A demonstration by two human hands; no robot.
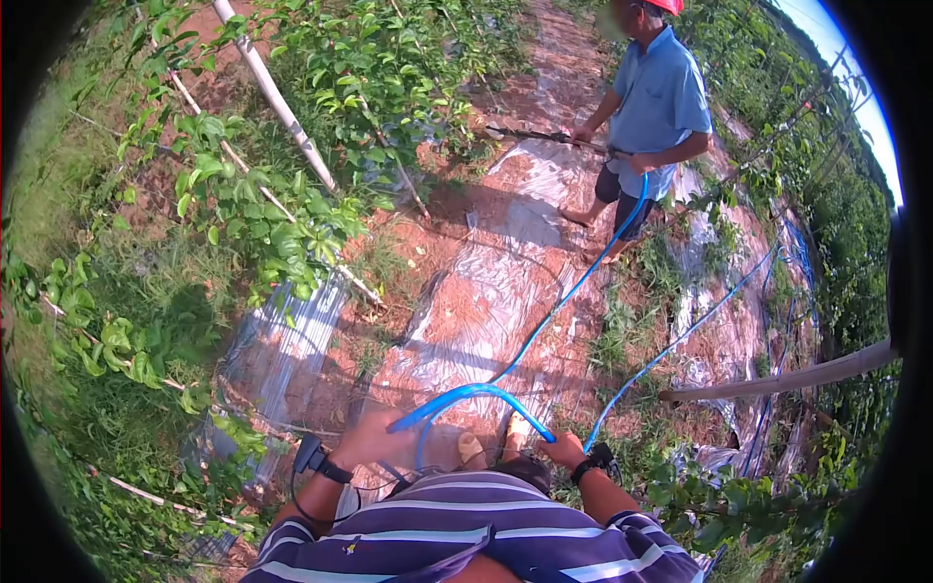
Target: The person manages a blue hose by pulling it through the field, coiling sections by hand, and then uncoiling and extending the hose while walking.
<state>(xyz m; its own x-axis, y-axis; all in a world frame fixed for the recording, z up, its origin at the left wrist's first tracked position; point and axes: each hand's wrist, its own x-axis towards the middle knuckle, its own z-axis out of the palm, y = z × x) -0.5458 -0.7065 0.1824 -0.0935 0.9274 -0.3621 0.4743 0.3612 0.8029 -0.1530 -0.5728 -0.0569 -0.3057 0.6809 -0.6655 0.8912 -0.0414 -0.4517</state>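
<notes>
A blue hose (473,391) arches up in front of my body between my two hands. My left hand (372,441), a little blurred, is closed around its left side, with a strap and small dark device at the wrist. My right hand (564,450) grips the hose where the arch comes down on the right; a black band is on that wrist. From near the arch, the hose runs forward over the ground to a co-worker (656,102) in a blue shirt and red headwear. That person holds a long dark spray wand (554,136) with both hands.
Plastic sheeting (486,291) covers strips of reddish soil. Leafy climbing plants (369,97) on slanted poles (277,97) stand at the left. A horizontal pole (777,386) juts in at the right, near another blue hose length (680,340).
</notes>
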